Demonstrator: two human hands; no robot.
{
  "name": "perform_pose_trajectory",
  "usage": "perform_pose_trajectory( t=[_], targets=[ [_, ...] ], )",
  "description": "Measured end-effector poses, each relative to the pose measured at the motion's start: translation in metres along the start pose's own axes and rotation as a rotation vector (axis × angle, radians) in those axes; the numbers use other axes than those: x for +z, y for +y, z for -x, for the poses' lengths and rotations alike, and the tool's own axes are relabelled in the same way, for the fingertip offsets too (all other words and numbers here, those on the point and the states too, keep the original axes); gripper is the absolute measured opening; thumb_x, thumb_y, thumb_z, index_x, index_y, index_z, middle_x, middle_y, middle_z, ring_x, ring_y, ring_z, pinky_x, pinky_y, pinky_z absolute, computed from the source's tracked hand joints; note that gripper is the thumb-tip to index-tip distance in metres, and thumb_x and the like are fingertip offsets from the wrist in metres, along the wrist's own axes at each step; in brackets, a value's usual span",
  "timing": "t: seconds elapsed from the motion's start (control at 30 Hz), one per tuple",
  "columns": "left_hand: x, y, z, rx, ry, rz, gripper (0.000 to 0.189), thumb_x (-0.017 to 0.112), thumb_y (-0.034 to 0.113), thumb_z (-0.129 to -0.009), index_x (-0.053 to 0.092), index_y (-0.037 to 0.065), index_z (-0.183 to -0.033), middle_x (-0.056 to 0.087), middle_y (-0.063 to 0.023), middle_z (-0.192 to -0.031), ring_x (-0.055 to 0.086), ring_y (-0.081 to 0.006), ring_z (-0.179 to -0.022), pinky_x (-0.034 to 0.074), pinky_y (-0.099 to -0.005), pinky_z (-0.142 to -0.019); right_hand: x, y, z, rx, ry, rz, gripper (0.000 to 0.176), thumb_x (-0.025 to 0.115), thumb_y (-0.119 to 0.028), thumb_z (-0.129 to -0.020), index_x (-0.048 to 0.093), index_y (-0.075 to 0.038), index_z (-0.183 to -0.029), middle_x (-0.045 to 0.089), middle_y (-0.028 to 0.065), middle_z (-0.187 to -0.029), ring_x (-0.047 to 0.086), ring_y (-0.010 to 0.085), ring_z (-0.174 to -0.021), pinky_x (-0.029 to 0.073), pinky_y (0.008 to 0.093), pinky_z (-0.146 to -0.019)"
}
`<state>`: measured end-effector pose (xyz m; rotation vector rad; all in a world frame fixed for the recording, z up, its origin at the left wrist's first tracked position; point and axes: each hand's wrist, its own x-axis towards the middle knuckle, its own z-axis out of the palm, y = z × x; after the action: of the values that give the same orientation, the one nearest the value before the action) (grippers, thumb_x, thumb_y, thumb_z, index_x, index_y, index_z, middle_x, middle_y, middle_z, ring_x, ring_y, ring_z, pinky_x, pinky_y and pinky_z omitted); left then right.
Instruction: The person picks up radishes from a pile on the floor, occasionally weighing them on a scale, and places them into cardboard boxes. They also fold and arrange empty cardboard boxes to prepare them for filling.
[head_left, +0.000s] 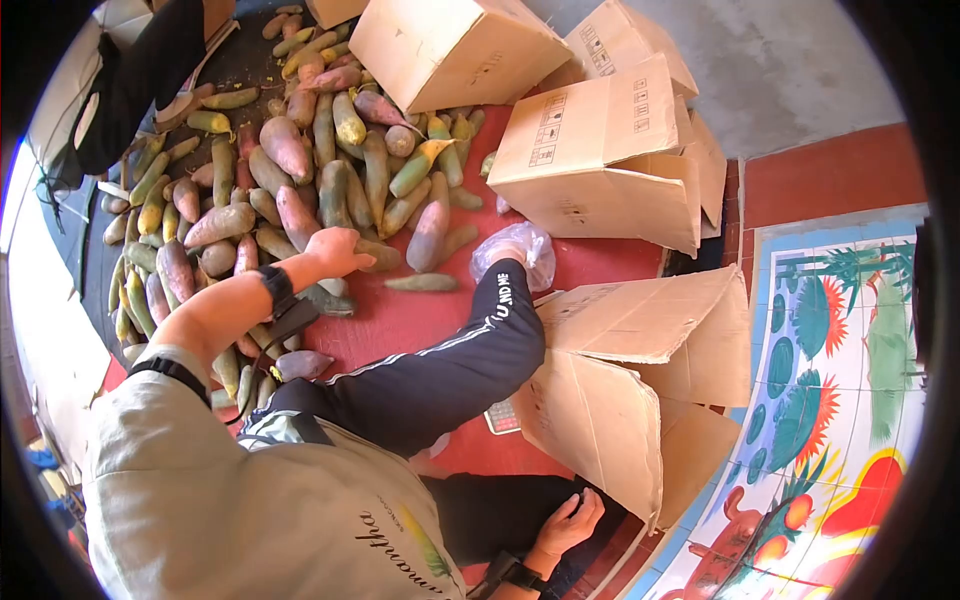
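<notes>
My left hand (337, 253) reaches over the near edge of a heap of long green and pinkish vegetables that look like radishes (287, 148). Its fingers are bent downward beside a greenish radish (382, 255); their undersides are hidden, so a grip cannot be made out. My right hand (570, 520) is apart from the heap, beside my dark-clad leg and near an open cardboard box (590, 420). Its fingers are loosely curled with gaps between them, and nothing shows in them. A single slim radish (421, 283) lies on the red surface (390, 320) past my left hand.
More cardboard boxes (590, 150) stand beyond the heap. My bent leg (430, 370) crosses the middle, its foot in a clear plastic bag (535, 255). A small keypad device (502, 417) sits partly under the near box. Painted tiles (800, 400) border the right side.
</notes>
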<state>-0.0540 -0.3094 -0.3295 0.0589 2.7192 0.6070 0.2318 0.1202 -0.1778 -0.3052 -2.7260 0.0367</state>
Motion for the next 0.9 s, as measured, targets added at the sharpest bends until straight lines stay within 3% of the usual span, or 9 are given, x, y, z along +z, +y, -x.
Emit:
perform_pose_trajectory(
  t=[0.1, 0.23, 0.37, 0.43, 0.53, 0.63, 0.77, 0.87, 0.9],
  targets=[
    [-0.027, 0.004, 0.029, -0.006, 0.0, 0.182, 0.051, 0.062, 0.047, -0.073, 0.06, -0.003, -0.084, 0.062, -0.0211, -0.082, 0.061, -0.0317, -0.082, 0.047, -0.0382, -0.072, -0.001, 0.0, 0.0, -0.021, 0.022, -0.018, 0.019, 0.05, -0.006, -0.084, 0.053, 0.004, -0.099, 0.054, 0.02, -0.095, 0.054, 0.0348, -0.086, 0.045, 0.0403, -0.075],
    [-0.054, 0.016, 0.07, 0.065, -0.006, 0.692, 0.05, 0.063, 0.038, -0.079, 0.055, -0.005, -0.104, 0.061, -0.009, -0.087, 0.056, -0.0162, -0.082, 0.046, -0.0315, -0.072, -0.013, -0.014, -0.013, -0.098, 0.069, -0.108, 0.02, 0.05, -0.007, -0.083, 0.053, 0.003, -0.101, 0.053, 0.0189, -0.096, 0.054, 0.0334, -0.085, 0.045, 0.0393, -0.074],
    [-0.078, 0.061, 0.106, 0.179, -0.438, 1.155, 0.046, 0.064, 0.033, -0.08, 0.055, 0.0, -0.11, 0.059, -0.004, -0.097, 0.054, -0.0122, -0.088, 0.045, -0.0273, -0.078, -0.04, -0.064, -0.047, -0.196, 0.116, -0.246, 0.025, 0.05, -0.008, -0.083, 0.051, 0.004, -0.105, 0.053, 0.0176, -0.097, 0.054, 0.0317, -0.086, 0.045, 0.0386, -0.074],
    [-0.087, 0.091, 0.12, 0.489, -0.451, 1.185, 0.045, 0.065, 0.031, -0.08, 0.054, 0.0, -0.111, 0.058, -0.0043, -0.101, 0.052, -0.0111, -0.091, 0.043, -0.0263, -0.082, -0.049, -0.085, -0.059, -0.21, 0.103, -0.304, 0.034, 0.054, -0.012, -0.08, 0.05, 0.003, -0.11, 0.053, 0.0183, -0.102, 0.053, 0.032, -0.089, 0.044, 0.0398, -0.077],
    [-0.077, 0.125, 0.133, 0.503, -0.821, 1.169, 0.037, 0.063, 0.034, -0.082, 0.056, 0.004, -0.104, 0.05, 0.0059, -0.074, 0.041, -0.0038, -0.061, 0.033, -0.0199, -0.051, -0.056, -0.118, -0.073, -0.343, -0.006, -0.51, 0.054, 0.063, -0.019, -0.071, 0.046, 0.001, -0.119, 0.052, 0.0184, -0.111, 0.051, 0.0326, -0.098, 0.042, 0.0399, -0.083],
    [-0.066, 0.148, 0.14, 0.668, -0.94, 1.084, 0.036, 0.06, 0.035, -0.084, 0.055, 0.005, -0.103, 0.048, 0.0043, -0.074, 0.041, -0.0049, -0.062, 0.035, -0.0207, -0.052, -0.058, -0.127, -0.069, -0.274, -0.198, -0.656, 0.057, 0.068, -0.018, -0.064, 0.049, 0.0, -0.114, 0.054, 0.0162, -0.106, 0.052, 0.0306, -0.096, 0.042, 0.0372, -0.084],
    [-0.058, 0.152, 0.139, 0.732, -0.971, 1.109, 0.04, 0.058, 0.034, -0.086, 0.052, 0.004, -0.111, 0.051, 0.002, -0.077, 0.046, -0.0065, -0.066, 0.04, -0.0213, -0.057, -0.072, -0.113, -0.061, -0.21, -0.21, -0.666, 0.054, 0.069, -0.015, -0.061, 0.051, 0.0, -0.109, 0.054, 0.0137, -0.1, 0.053, 0.0275, -0.093, 0.042, 0.0355, -0.084],
    [-0.065, 0.138, 0.133, 0.781, -0.776, 1.072, 0.046, 0.056, 0.03, -0.087, 0.043, 0.005, -0.124, 0.056, -0.0026, -0.083, 0.054, -0.011, -0.078, 0.047, -0.0265, -0.073, -0.091, -0.091, -0.066, -0.164, 0.068, -0.573, 0.047, 0.064, -0.013, -0.064, 0.051, 0.0, -0.107, 0.052, 0.0113, -0.101, 0.052, 0.0231, -0.092, 0.042, 0.034, -0.084],
    [-0.065, 0.126, 0.128, 0.633, -0.721, 1.099, 0.044, 0.055, 0.029, -0.088, 0.044, 0.005, -0.122, 0.057, -0.0035, -0.086, 0.055, -0.0114, -0.08, 0.047, -0.0282, -0.075, -0.1, -0.084, -0.07, -0.079, 0.171, -0.556, 0.045, 0.061, -0.012, -0.066, 0.051, 0.0, -0.109, 0.051, 0.0114, -0.103, 0.051, 0.0227, -0.093, 0.042, 0.0337, -0.084]
  ],
)
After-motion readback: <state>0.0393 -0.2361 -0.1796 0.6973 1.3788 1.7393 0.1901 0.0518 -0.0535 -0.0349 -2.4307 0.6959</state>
